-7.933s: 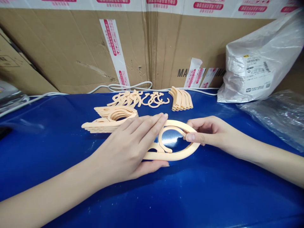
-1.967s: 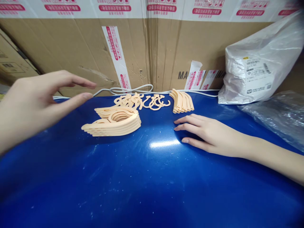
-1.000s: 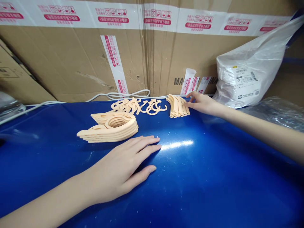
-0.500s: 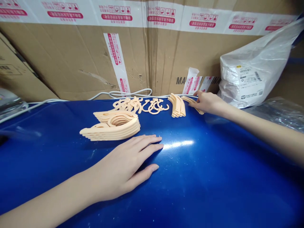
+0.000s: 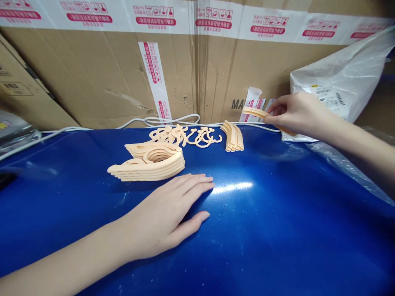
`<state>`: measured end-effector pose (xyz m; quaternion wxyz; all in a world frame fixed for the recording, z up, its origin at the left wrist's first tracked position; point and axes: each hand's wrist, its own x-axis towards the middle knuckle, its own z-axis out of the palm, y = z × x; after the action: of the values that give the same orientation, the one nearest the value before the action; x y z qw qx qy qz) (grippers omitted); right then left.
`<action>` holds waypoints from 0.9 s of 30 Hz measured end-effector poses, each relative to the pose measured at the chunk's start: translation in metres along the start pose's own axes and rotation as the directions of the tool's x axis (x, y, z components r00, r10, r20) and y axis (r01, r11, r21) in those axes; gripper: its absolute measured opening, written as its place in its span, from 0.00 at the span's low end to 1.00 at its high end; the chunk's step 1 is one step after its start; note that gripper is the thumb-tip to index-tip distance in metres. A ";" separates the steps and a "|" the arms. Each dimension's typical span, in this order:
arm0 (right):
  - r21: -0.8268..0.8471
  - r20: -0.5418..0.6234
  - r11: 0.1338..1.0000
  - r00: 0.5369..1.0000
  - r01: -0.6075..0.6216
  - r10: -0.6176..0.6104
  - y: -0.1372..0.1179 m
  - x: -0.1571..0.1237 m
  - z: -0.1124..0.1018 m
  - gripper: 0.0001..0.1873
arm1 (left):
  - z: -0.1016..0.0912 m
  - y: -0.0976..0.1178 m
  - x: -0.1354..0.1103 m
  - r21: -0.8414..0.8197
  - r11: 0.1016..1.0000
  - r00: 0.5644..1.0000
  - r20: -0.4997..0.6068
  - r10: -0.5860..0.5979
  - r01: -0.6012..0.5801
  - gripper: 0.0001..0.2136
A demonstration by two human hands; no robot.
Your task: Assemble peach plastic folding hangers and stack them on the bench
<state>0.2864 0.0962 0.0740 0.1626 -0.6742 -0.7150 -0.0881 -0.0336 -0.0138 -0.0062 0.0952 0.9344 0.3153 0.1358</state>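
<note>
My left hand [image 5: 166, 213] lies flat and open on the blue table [image 5: 247, 230], fingers stretched out just below a stack of peach plastic hanger bodies [image 5: 151, 162]. My right hand [image 5: 296, 113] is raised at the upper right, pinching one curved peach arm piece [image 5: 254, 112] above the table. Below and left of it lies the row of remaining curved arm pieces [image 5: 233, 137]. A loose heap of peach hooks [image 5: 185, 135] sits behind the stack.
Large cardboard boxes [image 5: 123, 74] with printed tape wall off the back. A white cable [image 5: 166, 121] runs along their foot. A white plastic bag [image 5: 342, 82] and a clear plastic sheet [image 5: 348, 164] lie at the right.
My right hand reached to the row of curved pieces, took one, and lifted it up and to the right. My left hand came down flat on the table and has stayed there.
</note>
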 end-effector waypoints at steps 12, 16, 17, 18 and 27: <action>0.540 0.104 0.637 0.708 0.550 -0.699 -0.075 -0.122 0.028 0.09 | -0.001 0.005 0.002 0.021 1.000 0.979 -0.204 -0.016 0.020 0.10; 0.559 0.106 0.647 0.729 0.520 -0.677 -0.077 -0.127 0.034 0.09 | -0.002 0.006 0.004 0.019 0.999 0.981 -0.193 0.036 -0.033 0.09; 0.560 0.111 0.650 0.730 0.514 -0.674 -0.077 -0.128 0.034 0.09 | -0.003 0.007 0.004 0.011 0.999 0.981 -0.189 0.041 -0.040 0.08; 0.558 0.119 0.651 0.727 0.514 -0.676 -0.076 -0.129 0.034 0.09 | -0.003 0.007 0.004 0.005 0.999 0.981 -0.187 0.046 -0.046 0.08; 0.409 0.075 0.668 0.707 0.621 -0.703 -0.069 -0.071 0.022 0.16 | -0.004 0.007 0.004 0.012 0.998 0.983 -0.173 0.056 -0.054 0.07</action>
<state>0.2182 0.0321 0.0346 0.1551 -0.3305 -0.9286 0.0661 -0.0279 -0.0168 0.0003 0.0604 0.9277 0.2969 0.2180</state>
